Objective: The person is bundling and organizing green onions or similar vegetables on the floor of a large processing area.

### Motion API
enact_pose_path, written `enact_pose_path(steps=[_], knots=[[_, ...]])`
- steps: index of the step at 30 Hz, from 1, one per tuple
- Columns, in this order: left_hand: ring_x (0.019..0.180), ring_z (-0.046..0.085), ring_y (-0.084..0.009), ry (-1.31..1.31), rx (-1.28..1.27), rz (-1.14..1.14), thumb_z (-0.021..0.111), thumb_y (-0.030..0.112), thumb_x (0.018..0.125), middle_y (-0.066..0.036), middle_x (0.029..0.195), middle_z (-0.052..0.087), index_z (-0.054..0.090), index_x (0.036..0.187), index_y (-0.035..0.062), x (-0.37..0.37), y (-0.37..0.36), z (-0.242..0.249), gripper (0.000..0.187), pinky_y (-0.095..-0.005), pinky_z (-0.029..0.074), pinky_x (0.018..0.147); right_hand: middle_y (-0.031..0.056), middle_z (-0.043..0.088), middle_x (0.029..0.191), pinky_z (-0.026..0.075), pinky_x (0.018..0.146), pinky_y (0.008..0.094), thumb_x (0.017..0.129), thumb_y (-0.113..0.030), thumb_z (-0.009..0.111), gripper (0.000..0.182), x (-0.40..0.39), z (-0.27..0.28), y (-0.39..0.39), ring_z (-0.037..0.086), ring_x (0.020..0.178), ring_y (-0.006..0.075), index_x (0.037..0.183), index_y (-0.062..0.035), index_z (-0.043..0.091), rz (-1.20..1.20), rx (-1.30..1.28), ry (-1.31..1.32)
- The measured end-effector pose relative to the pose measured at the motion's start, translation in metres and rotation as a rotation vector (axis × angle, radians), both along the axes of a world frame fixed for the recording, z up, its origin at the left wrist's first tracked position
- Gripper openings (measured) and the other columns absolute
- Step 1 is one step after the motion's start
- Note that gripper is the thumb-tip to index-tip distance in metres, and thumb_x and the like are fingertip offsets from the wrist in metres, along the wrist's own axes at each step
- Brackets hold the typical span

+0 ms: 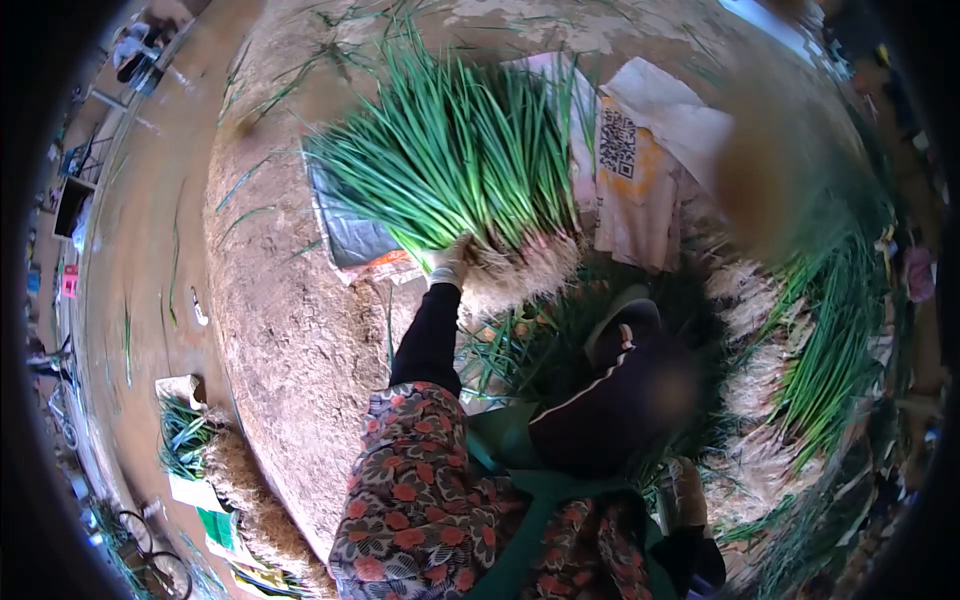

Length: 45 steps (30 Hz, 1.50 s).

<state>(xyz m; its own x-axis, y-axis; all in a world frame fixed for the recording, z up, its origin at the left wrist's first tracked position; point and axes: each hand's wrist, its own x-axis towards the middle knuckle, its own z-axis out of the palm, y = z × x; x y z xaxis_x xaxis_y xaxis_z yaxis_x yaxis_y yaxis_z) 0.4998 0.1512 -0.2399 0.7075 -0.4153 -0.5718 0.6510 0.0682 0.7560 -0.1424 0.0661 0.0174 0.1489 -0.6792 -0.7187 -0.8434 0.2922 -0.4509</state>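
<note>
A broad pile of green onions [470, 150] lies ahead of me, leaves pointing away and pale, shaggy roots [520, 275] toward me. My left hand [450, 262], in a light glove, is closed on onion stems at the pile's left edge, just above the roots. Low on the right, beside my lap, is my right hand [685, 492], also gloved. It is near loose green leaves; its fingers are partly hidden, and what it holds, if anything, cannot be made out.
Printed sacking [640, 215] lies under and beside the pile. More onions with roots [830, 350] line the right side. Another row [240, 470] lies at lower left on the floor. A knee in dark trousers [610, 400] is close below the pile. Lens smudges blur parts of the view.
</note>
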Motion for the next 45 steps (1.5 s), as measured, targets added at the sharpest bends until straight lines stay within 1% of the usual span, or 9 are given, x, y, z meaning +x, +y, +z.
enact_pose_path(steps=[1,2,13,16,23,28,35,39,45], knots=[[0.069,0.063,-0.0201,-0.015,-0.053,0.158,0.079,0.015,0.076,-0.013,0.084,0.066,0.063,0.097,0.0026,0.015,-0.01,-0.062,0.029,-0.0297,0.05,0.056,0.0134,0.065,0.086,0.048,0.077,0.0359,0.094,-0.023,0.052,0.026,-0.011,-0.006,-0.001,0.061,0.081,0.0273,0.101,-0.0013,0.065,-0.078,0.019,-0.001],[0.082,0.064,-0.0234,-0.662,0.429,-0.129,0.073,0.022,0.083,-0.014,0.102,0.065,0.052,0.124,0.0016,-0.025,-0.01,0.072,0.05,-0.0308,0.052,0.064,0.0084,0.063,0.092,0.051,0.067,0.0297,0.095,-0.017,0.052,0.022,-0.026,-0.012,0.008,0.061,0.078,0.017,0.109,-0.0043,0.062,-0.084,-0.075,-0.278],[0.12,0.048,-0.0279,-0.898,0.76,-0.409,0.054,0.013,0.086,-0.018,0.133,0.051,0.062,0.117,0.0005,0.05,0.022,0.033,0.035,-0.0369,0.036,0.105,0.0231,0.054,0.129,0.041,0.101,0.0385,0.086,-0.042,0.063,0.068,0.108,-0.078,0.004,0.051,0.122,0.0343,0.136,-0.001,0.043,0.344,-0.242,-0.176],[0.126,0.043,-0.0252,-0.457,0.047,-0.174,0.05,0.019,0.093,-0.017,0.142,0.042,0.044,0.135,0.0024,-0.029,-0.024,0.158,0.045,-0.0369,0.031,0.108,0.0158,0.053,0.131,0.041,0.102,0.0354,0.095,-0.045,0.046,0.053,0.058,-0.069,-0.027,0.05,0.123,0.028,0.132,-0.0066,0.048,0.55,-0.422,-0.239],[0.119,0.049,-0.0203,-0.291,-0.705,-0.604,0.049,0.017,0.097,-0.012,0.133,0.049,0.037,0.137,0.0016,-0.28,-0.088,0.425,0.045,-0.0352,0.038,0.1,0.0242,0.05,0.132,0.043,0.1,0.0358,0.096,-0.024,0.046,0.044,-0.081,0.073,-0.152,0.055,0.115,0.0242,0.135,-0.0026,0.046,-0.187,-0.749,0.536],[0.108,0.057,-0.018,0.191,-0.643,-1.184,0.05,0.009,0.095,-0.01,0.122,0.056,0.051,0.123,0.0041,-0.447,-0.126,0.383,0.029,-0.0311,0.047,0.088,0.0234,0.064,0.082,0.054,0.053,0.0409,0.091,-0.018,0.051,0.032,-0.146,-0.023,-0.199,0.065,0.061,0.0291,0.11,0.006,0.057,0.097,-1.204,0.867],[0.096,0.064,-0.021,0.202,-0.279,-1.261,0.054,0.019,0.095,-0.007,0.103,0.064,0.058,0.119,0.0063,-0.529,-0.157,0.271,0.027,-0.0337,0.05,0.084,0.0158,0.066,0.086,0.052,0.067,0.038,0.093,-0.028,0.056,0.03,-0.061,0.09,-0.085,0.064,0.074,0.0273,0.107,-0.0022,0.061,-0.334,-0.589,0.078],[0.091,0.064,-0.0201,0.46,-0.218,-1.361,0.058,0.024,0.094,-0.007,0.095,0.066,0.061,0.11,0.0066,-0.553,-0.165,0.223,0.024,-0.0363,0.054,0.071,0.0194,0.065,0.108,0.052,0.087,0.0347,0.096,-0.03,0.05,0.033,-0.061,0.067,-0.04,0.064,0.099,0.0289,0.117,-0.0059,0.059,-0.018,-0.635,-0.213],[0.066,0.063,-0.0193,0.362,-0.128,-1.461,0.059,0.015,0.094,-0.011,0.088,0.066,0.058,0.105,0.0036,-0.562,-0.154,0.231,0.016,-0.0386,0.056,0.056,0.0209,0.066,0.105,0.05,0.082,0.0384,0.093,-0.047,0.054,0.054,-0.085,-0.021,-0.086,0.064,0.095,0.0303,0.118,0.0009,0.057,-0.467,-0.552,-0.481]])
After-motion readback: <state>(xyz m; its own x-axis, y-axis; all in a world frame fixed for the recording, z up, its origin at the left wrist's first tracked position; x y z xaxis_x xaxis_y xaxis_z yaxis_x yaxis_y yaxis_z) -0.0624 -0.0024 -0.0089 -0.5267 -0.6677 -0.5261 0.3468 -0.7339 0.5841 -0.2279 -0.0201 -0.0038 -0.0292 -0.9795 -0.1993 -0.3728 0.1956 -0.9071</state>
